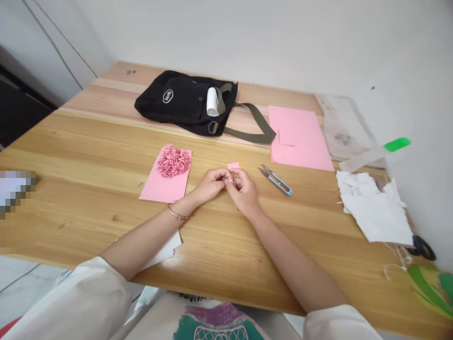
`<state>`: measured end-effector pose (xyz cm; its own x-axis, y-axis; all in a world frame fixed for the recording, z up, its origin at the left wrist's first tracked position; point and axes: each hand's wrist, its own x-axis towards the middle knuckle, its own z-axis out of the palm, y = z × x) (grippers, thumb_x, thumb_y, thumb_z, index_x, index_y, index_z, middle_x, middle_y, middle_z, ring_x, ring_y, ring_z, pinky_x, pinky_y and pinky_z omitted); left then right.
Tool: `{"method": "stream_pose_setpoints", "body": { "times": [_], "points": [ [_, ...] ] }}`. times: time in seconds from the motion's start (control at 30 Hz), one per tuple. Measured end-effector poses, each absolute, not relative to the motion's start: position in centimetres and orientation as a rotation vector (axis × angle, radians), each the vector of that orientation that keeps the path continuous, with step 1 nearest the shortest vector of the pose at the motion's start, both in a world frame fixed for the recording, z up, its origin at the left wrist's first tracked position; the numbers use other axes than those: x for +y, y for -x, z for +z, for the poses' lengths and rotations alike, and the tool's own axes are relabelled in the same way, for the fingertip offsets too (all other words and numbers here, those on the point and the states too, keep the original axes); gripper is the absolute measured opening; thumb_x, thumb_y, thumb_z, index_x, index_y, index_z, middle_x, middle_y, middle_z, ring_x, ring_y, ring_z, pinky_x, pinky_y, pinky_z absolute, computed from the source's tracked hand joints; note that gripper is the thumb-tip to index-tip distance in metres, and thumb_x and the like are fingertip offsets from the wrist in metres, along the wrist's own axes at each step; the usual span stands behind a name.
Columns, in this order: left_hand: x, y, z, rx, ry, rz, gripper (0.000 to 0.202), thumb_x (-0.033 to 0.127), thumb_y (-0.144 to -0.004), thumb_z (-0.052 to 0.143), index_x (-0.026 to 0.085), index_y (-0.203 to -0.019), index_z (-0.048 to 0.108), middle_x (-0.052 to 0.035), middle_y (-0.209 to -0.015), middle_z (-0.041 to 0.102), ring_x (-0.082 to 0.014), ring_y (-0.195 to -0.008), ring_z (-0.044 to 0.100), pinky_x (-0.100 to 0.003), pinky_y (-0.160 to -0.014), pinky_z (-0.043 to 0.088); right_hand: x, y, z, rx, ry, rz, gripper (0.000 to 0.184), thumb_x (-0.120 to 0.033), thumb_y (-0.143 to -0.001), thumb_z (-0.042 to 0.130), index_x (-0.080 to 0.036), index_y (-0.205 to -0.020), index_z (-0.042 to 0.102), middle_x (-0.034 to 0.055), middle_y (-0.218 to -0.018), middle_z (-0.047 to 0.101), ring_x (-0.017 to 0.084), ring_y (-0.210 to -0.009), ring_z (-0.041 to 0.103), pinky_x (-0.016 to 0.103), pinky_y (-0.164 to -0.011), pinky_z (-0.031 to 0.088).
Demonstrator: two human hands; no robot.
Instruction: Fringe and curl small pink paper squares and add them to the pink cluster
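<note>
My left hand (213,184) and my right hand (244,192) meet above the middle of the wooden table, fingertips together. Between them is a small pink curled piece (230,180), pinched by both hands; its exact form is too small to make out. Just behind the fingers lies a little pink paper slip (233,165). To the right of my right hand rest blue-handled thread snips (278,181), blades pointing away. On the left, a pile of small pink curled pieces (173,161) sits on a pink paper sheet (161,191).
A black bag (177,106) with a white roll (212,102) on it lies at the back. Larger pink sheets (300,146) are at back right. White scraps (378,212), black-handled scissors (422,248) and a green-tipped strip (398,144) lie far right. White paper (161,252) is under my left forearm.
</note>
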<state>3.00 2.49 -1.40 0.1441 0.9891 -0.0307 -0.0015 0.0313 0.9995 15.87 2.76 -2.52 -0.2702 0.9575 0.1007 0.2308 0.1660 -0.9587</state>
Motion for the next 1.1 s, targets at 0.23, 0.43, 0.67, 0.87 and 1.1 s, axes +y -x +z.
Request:
{"method": "stream_pose_setpoints", "body": {
  "times": [0.23,0.43,0.67,0.87,1.1],
  "points": [
    [2.4,-3.2,-1.4,1.152,-1.28,1.085,0.007,0.011,-0.057,0.047,0.015,-0.059,0.051,0.0017,-0.062,0.053,-0.0122,-0.065,0.048,-0.024,-0.065,0.037,2.6,-15.9,-2.4,-1.658,1.167,1.169,0.025,-0.03,-0.076,0.053,-0.02,-0.098,0.053,-0.0089,-0.049,0.039,0.009,-0.044,0.037,0.023,-0.047,0.03],
    [2.3,-3.1,-1.0,1.189,-1.4,1.042,0.011,0.008,-0.057,0.044,0.015,-0.058,0.052,0.0008,-0.062,0.055,-0.0128,-0.065,0.049,-0.024,-0.066,0.037,2.5,-16.1,-2.1,-1.685,1.203,1.168,0.024,-0.029,-0.076,0.053,-0.019,-0.099,0.052,-0.009,-0.05,0.039,0.009,-0.044,0.036,0.023,-0.047,0.03],
    [2.4,-3.1,-0.9,1.179,-1.392,1.015,0.014,0.004,-0.057,0.042,0.016,-0.059,0.05,-0.0005,-0.066,0.055,-0.0141,-0.069,0.05,-0.025,-0.068,0.038,2.5,-16.0,-1.7,-1.733,1.222,1.138,0.024,-0.027,-0.078,0.052,-0.019,-0.1,0.05,-0.0088,-0.05,0.039,0.009,-0.043,0.036,0.023,-0.046,0.031],
    [2.4,-3.1,-1.0,1.185,-1.387,1.012,0.016,0.002,-0.059,0.041,0.016,-0.057,0.047,0.0012,-0.062,0.051,-0.0132,-0.067,0.049,-0.024,-0.067,0.038,2.4,-16.0,-1.4,-1.746,1.251,1.113,0.024,-0.027,-0.078,0.052,-0.019,-0.1,0.051,-0.0077,-0.05,0.042,0.009,-0.042,0.035,0.023,-0.045,0.03],
    [2.7,-3.0,-1.0,1.206,-1.382,0.985,0.016,0.002,-0.06,0.041,0.017,-0.057,0.047,0.0008,-0.064,0.053,-0.0133,-0.068,0.05,-0.025,-0.067,0.039,2.4,-15.9,-1.7,-1.742,1.328,1.089,0.026,-0.033,-0.079,0.053,-0.019,-0.102,0.052,-0.0039,-0.055,0.052,0.011,-0.045,0.042,0.025,-0.045,0.032]
  ]
}}
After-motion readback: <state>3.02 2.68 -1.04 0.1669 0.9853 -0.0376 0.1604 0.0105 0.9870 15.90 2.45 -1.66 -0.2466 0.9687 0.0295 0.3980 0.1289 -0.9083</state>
